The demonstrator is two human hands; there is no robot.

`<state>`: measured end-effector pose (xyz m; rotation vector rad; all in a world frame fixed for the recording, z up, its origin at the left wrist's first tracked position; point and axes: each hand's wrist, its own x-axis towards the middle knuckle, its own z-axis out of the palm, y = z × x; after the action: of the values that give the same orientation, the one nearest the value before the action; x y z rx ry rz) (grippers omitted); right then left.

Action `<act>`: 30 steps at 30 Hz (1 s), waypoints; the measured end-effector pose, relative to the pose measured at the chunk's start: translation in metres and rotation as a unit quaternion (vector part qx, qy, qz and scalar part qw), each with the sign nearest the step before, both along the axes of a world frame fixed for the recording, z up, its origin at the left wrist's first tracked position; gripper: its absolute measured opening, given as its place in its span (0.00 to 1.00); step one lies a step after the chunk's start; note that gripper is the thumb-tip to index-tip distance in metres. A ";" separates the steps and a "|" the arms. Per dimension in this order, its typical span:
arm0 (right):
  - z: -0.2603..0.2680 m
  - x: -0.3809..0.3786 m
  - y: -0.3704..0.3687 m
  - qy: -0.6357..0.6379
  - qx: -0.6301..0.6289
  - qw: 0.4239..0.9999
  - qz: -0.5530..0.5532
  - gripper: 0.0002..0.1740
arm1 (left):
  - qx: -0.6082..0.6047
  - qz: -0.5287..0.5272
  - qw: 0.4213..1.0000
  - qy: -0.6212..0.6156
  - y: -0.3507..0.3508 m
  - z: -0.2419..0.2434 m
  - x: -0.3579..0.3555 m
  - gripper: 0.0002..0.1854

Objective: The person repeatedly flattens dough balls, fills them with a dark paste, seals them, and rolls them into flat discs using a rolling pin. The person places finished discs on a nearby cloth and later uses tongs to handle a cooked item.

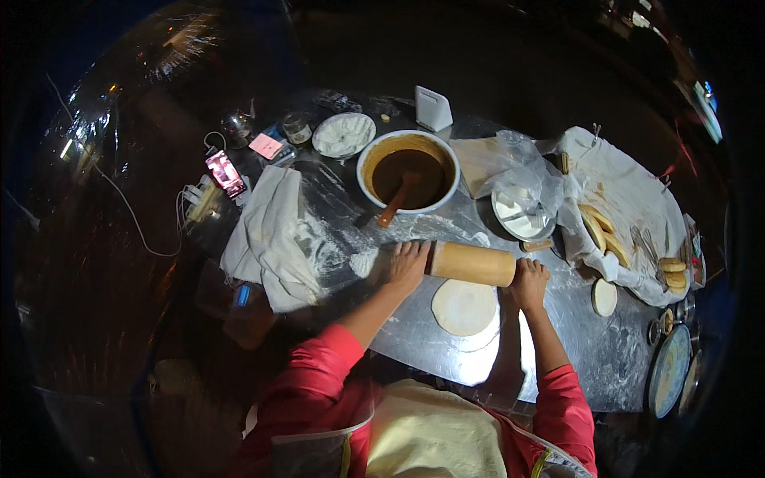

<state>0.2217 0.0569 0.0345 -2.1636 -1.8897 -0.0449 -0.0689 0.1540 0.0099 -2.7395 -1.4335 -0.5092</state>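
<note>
A thick wooden rolling pin [473, 264] lies crosswise before me, between my hands. Its left handle is in the grip of my left hand [409, 264], and my right hand [529, 283] is closed round the right one. Under the pin's near side, a flat round of dough [464, 308] rests on the metal worktop [412, 325]; the pin hides its far edge. Beyond the pin stands a white bowl [362, 173] of dark brown sauce or paste [418, 164] with a wooden-handled utensil [394, 206] leaning in it. A smaller dough round [604, 297] lies to the right.
White cloth [269, 239] and a lit phone [226, 173] are at left. A plate of white powder [343, 135] sits behind. Rightward are a metal bowl [497, 209] under clear plastic, a cloth-lined container [633, 179] holding flatbreads [594, 230] and tongs, and a round pan [669, 371].
</note>
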 end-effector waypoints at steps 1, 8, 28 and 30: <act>0.002 -0.001 0.003 0.003 0.058 0.998 -0.007 0.12 | -0.007 -0.004 1.000 0.003 -0.003 0.004 0.000 0.24; -0.004 -0.031 -0.032 0.119 -0.115 0.980 -0.110 0.18 | -0.430 0.153 0.889 0.031 -0.090 0.013 0.010 0.26; -0.023 -0.051 -0.044 0.048 -0.259 0.964 -0.024 0.20 | -0.443 0.026 0.896 -0.034 -0.098 -0.021 0.017 0.23; -0.020 -0.052 -0.046 0.043 -0.275 0.960 0.020 0.24 | -0.404 0.012 0.914 -0.047 -0.099 -0.023 0.018 0.23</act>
<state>0.1698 0.0105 0.0142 -2.4035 -2.0729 0.6464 -0.0513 0.0553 -0.0131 -3.3012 -2.0718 -0.0216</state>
